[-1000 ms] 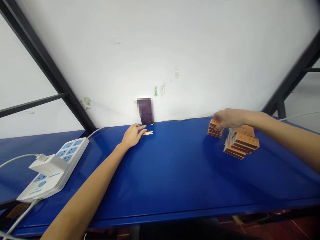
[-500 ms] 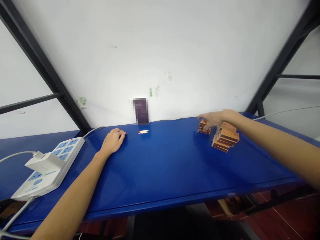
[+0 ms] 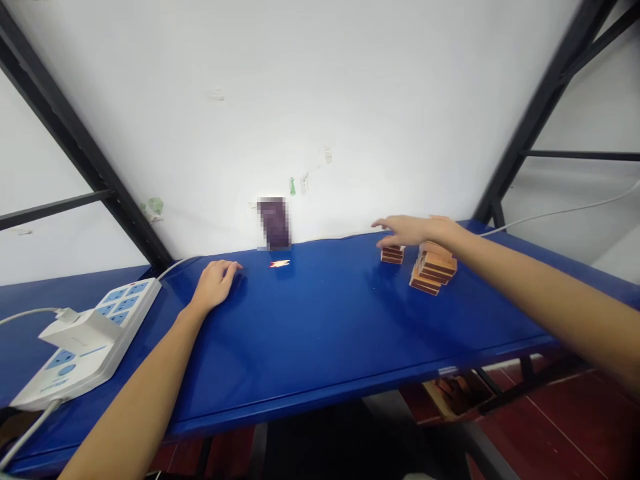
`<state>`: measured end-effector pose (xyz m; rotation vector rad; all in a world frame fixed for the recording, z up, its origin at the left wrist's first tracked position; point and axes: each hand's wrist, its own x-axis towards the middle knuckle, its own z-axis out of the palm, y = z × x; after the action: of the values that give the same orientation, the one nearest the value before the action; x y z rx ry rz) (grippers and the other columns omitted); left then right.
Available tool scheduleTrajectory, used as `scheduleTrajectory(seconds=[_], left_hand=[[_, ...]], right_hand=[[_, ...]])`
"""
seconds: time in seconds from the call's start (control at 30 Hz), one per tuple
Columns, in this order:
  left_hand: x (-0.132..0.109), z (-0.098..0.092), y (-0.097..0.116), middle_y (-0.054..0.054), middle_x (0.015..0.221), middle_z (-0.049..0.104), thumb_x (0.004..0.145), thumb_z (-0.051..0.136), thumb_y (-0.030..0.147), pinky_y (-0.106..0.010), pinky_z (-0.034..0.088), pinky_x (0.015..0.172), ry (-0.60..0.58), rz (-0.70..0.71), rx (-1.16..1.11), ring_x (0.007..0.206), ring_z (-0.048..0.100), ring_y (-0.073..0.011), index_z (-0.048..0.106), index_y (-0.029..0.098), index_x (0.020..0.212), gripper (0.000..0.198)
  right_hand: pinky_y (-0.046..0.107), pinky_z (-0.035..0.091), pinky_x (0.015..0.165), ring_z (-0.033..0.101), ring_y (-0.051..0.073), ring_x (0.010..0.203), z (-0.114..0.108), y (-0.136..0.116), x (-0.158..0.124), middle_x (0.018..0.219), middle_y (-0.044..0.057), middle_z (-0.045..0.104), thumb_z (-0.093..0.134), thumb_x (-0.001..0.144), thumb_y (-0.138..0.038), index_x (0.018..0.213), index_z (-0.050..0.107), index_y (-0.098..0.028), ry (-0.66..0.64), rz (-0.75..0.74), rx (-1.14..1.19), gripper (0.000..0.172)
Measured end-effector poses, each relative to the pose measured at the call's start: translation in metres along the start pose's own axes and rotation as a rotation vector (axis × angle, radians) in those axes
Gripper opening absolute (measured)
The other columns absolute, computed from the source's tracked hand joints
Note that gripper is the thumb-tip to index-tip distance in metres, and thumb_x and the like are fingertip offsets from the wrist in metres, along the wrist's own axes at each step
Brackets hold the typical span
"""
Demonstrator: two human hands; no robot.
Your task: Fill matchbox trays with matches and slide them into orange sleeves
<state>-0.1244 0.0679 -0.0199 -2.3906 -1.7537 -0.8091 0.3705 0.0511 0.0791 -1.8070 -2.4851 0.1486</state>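
My right hand (image 3: 403,231) hovers just over a small stack of matchboxes (image 3: 392,255), its fingers apart and nothing visibly held. Whether a fingertip still touches the top box I cannot tell. Beneath my right wrist stands a taller, uneven stack of matchboxes (image 3: 434,269), partly covered by the forearm. My left hand (image 3: 214,283) lies on the blue table (image 3: 310,333), fingers loosely stretched out, holding nothing. To its right are a few small matches (image 3: 279,264), lying flat.
A pixelated dark purple object (image 3: 275,223) leans against the white wall at the back. On the left sits a white power strip (image 3: 133,320) with a plugged-in adapter (image 3: 83,332) and cables. Black metal frame posts (image 3: 530,127) slope up at both sides.
My right hand has risen off the small matchbox stack, its thumb coming away from the front and its fingers spreading. The view has shifted slightly; my left hand stays resting.
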Motion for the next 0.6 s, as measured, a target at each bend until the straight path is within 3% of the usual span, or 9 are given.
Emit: scheduleTrajectory(seconds=[0.1, 0.17, 0.23, 0.3, 0.37, 0.47, 0.6], left_hand=[[0.0, -0.001, 0.0, -0.011, 0.107, 0.074, 0.095, 0.026, 0.048, -0.042, 0.046, 0.097, -0.004, -0.009, 0.011, 0.105, 0.064, -0.0305, 0.074, 0.016, 0.099, 0.057], [-0.001, -0.002, -0.001, -0.01, 0.104, 0.075, 0.095, 0.028, 0.048, -0.04, 0.048, 0.095, 0.018, -0.034, -0.005, 0.103, 0.066, -0.0293, 0.073, 0.016, 0.099, 0.055], [-0.002, -0.003, -0.002, -0.009, 0.099, 0.076, 0.095, 0.029, 0.048, -0.037, 0.049, 0.093, 0.035, -0.068, -0.041, 0.1, 0.068, -0.0275, 0.072, 0.016, 0.1, 0.054], [-0.003, -0.004, -0.003, -0.008, 0.098, 0.076, 0.095, 0.03, 0.048, -0.035, 0.05, 0.091, 0.043, -0.099, -0.06, 0.097, 0.069, -0.0264, 0.072, 0.017, 0.1, 0.053], [-0.004, -0.004, -0.004, -0.008, 0.101, 0.075, 0.094, 0.031, 0.049, -0.036, 0.05, 0.091, 0.039, -0.107, -0.048, 0.097, 0.068, -0.0265, 0.072, 0.017, 0.099, 0.053], [-0.003, -0.002, -0.006, -0.011, 0.11, 0.073, 0.093, 0.032, 0.05, -0.038, 0.048, 0.098, 0.003, -0.047, -0.019, 0.106, 0.065, -0.0281, 0.073, 0.017, 0.096, 0.053], [-0.001, 0.003, -0.01, -0.011, 0.114, 0.07, 0.092, 0.035, 0.047, -0.04, 0.046, 0.102, -0.059, -0.005, -0.002, 0.11, 0.063, -0.0283, 0.073, 0.016, 0.101, 0.05]], right_hand=[[0.042, 0.045, 0.097, 0.06, 0.027, 0.111, 0.007, -0.046, -0.014, 0.119, 0.013, 0.068, 0.053, 0.091, -0.037, 0.117, 0.067, -0.018, 0.349, -0.231, 0.121, 0.035], [0.037, 0.047, 0.091, 0.063, 0.021, 0.097, 0.026, -0.08, -0.021, 0.104, 0.008, 0.071, 0.049, 0.094, -0.03, 0.104, 0.07, -0.02, 0.378, -0.395, 0.25, 0.026], [0.036, 0.046, 0.089, 0.062, 0.02, 0.096, 0.052, -0.106, -0.025, 0.1, 0.004, 0.072, 0.054, 0.092, -0.03, 0.098, 0.071, -0.023, 0.29, -0.564, 0.229, 0.019], [0.037, 0.045, 0.087, 0.06, 0.022, 0.097, 0.076, -0.119, -0.025, 0.094, 0.004, 0.072, 0.06, 0.089, -0.03, 0.092, 0.071, -0.025, 0.292, -0.607, 0.167, 0.013], [0.036, 0.045, 0.084, 0.06, 0.022, 0.093, 0.092, -0.121, -0.023, 0.091, 0.003, 0.071, 0.062, 0.087, -0.031, 0.089, 0.07, -0.024, 0.387, -0.548, 0.187, 0.011], [0.038, 0.045, 0.083, 0.059, 0.022, 0.085, 0.097, -0.111, -0.022, 0.09, 0.005, 0.07, 0.063, 0.083, -0.036, 0.093, 0.068, -0.023, 0.503, -0.418, 0.229, 0.017], [0.048, 0.04, 0.095, 0.052, 0.032, 0.111, 0.084, -0.091, -0.02, 0.121, 0.015, 0.063, 0.052, 0.089, -0.035, 0.111, 0.067, -0.019, 0.614, -0.173, 0.031, 0.031]])
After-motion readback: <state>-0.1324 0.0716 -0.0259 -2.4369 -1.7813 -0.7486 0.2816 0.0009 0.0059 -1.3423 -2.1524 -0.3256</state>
